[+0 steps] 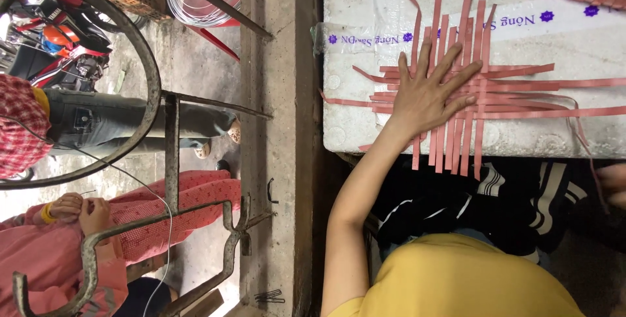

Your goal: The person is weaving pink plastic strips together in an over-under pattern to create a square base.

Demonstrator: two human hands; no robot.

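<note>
A white foam counter (365,4) carries a half-woven mat of pink strips (482,95). The left hand (427,92) lies flat on it, fingers spread, gripping nothing. The right hand (613,183), at the frame edge, pinches one loose strip (583,141).

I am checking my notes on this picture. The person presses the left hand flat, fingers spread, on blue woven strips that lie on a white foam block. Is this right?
Not quite: the strips are reddish-pink, not blue. The head view shows the left hand pressed flat, fingers spread, on these woven strips, which lie on the white foam block.
</note>
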